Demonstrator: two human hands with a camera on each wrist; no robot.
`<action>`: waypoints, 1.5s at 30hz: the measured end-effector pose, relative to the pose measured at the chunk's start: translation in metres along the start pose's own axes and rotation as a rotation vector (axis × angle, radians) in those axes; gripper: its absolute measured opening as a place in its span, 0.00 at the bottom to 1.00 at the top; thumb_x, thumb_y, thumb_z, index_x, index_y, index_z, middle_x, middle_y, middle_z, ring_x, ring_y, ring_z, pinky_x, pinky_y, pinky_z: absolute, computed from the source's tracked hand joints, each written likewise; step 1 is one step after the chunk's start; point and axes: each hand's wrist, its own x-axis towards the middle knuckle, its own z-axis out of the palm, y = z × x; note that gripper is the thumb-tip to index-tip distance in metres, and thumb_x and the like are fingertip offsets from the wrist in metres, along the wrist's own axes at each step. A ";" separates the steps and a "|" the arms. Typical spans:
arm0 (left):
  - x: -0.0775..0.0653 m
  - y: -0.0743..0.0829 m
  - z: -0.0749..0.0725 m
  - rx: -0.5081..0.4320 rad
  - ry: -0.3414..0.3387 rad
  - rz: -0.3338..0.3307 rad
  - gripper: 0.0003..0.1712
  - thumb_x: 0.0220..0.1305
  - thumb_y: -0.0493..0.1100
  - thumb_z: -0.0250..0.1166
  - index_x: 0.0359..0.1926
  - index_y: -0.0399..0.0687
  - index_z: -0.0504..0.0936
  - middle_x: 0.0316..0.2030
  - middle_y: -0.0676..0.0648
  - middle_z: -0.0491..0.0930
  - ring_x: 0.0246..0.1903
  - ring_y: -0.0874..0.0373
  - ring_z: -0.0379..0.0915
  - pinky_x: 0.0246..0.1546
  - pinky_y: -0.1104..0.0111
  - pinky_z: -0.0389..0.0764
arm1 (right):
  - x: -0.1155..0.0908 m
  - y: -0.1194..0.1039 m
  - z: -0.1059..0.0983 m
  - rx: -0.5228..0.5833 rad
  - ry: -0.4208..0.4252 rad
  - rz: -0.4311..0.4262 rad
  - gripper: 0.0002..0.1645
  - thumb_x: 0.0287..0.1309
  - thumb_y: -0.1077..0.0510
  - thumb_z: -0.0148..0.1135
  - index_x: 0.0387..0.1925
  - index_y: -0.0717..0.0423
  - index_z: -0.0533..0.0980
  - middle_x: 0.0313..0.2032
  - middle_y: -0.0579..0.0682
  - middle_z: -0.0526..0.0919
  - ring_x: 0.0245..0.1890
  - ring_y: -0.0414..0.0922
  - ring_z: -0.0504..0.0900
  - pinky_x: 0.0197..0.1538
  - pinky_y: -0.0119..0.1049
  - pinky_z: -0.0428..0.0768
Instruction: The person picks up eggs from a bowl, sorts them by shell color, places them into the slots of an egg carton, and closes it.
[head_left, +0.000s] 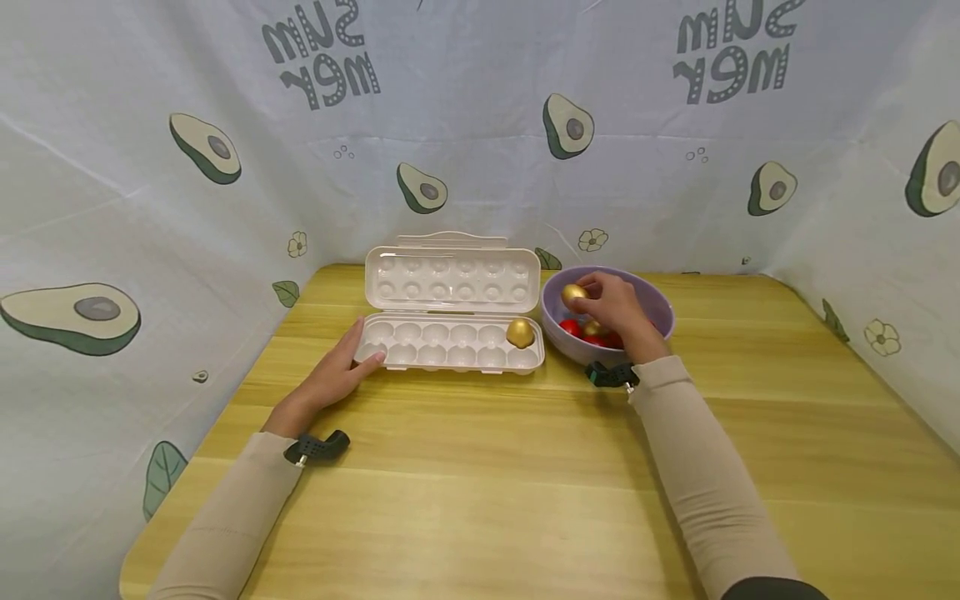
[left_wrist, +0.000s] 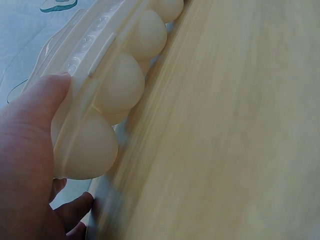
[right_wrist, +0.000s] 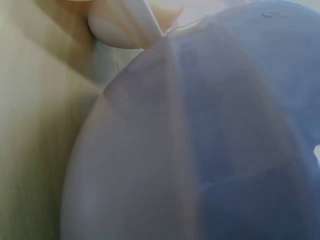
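An open cream plastic egg carton [head_left: 433, 343] lies on the table with its lid [head_left: 453, 279] tipped back. One gold egg [head_left: 520, 333] sits in its back-row cup at the right end. My left hand [head_left: 336, 371] holds the carton's left end. Its thumb [left_wrist: 42, 100] lies on the rim in the left wrist view, the other fingers around the end. Over a purple bowl [head_left: 652, 308], my right hand [head_left: 611, 304] pinches another gold egg [head_left: 574, 295] between thumb and fingers. Red eggs [head_left: 570, 327] and a further gold one [head_left: 595, 327] lie in the bowl, partly hidden by the hand.
The bowl stands just right of the carton, its wall [right_wrist: 130, 150] filling much of the right wrist view. Both are toward the back of the wooden table [head_left: 480, 483]. A white cloth [head_left: 480, 100] printed with avocados hangs behind and along the sides.
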 end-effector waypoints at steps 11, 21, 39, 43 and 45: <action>-0.001 0.002 -0.002 -0.003 0.014 0.014 0.52 0.70 0.61 0.53 0.75 0.36 0.35 0.75 0.38 0.36 0.74 0.44 0.34 0.71 0.50 0.43 | -0.003 -0.001 -0.003 0.112 0.068 -0.036 0.28 0.59 0.53 0.67 0.58 0.61 0.71 0.54 0.63 0.78 0.55 0.57 0.76 0.59 0.51 0.72; 0.002 0.002 0.000 -0.010 0.013 0.027 0.51 0.70 0.61 0.53 0.75 0.37 0.35 0.75 0.39 0.36 0.74 0.45 0.34 0.71 0.50 0.43 | -0.007 0.003 -0.004 0.168 0.174 -0.121 0.27 0.60 0.54 0.67 0.57 0.60 0.72 0.53 0.63 0.79 0.52 0.57 0.79 0.56 0.50 0.75; -0.001 -0.002 0.003 -0.012 0.020 0.018 0.52 0.70 0.61 0.53 0.75 0.38 0.35 0.75 0.40 0.37 0.74 0.44 0.34 0.70 0.48 0.43 | -0.012 -0.015 -0.004 0.313 0.189 -0.190 0.32 0.57 0.51 0.69 0.61 0.56 0.72 0.57 0.59 0.78 0.54 0.55 0.78 0.57 0.48 0.75; -0.001 0.000 0.002 -0.006 0.012 0.010 0.52 0.70 0.62 0.53 0.76 0.39 0.35 0.75 0.40 0.37 0.74 0.44 0.34 0.70 0.48 0.43 | -0.013 -0.021 -0.002 0.364 0.175 -0.200 0.32 0.57 0.53 0.69 0.61 0.58 0.72 0.57 0.60 0.77 0.55 0.55 0.78 0.59 0.48 0.74; -0.001 0.001 0.002 0.000 0.011 0.003 0.52 0.69 0.62 0.53 0.76 0.39 0.35 0.75 0.40 0.37 0.74 0.44 0.34 0.70 0.48 0.43 | -0.014 -0.024 0.000 0.383 0.165 -0.205 0.31 0.58 0.54 0.68 0.61 0.58 0.72 0.57 0.60 0.77 0.55 0.56 0.78 0.59 0.48 0.74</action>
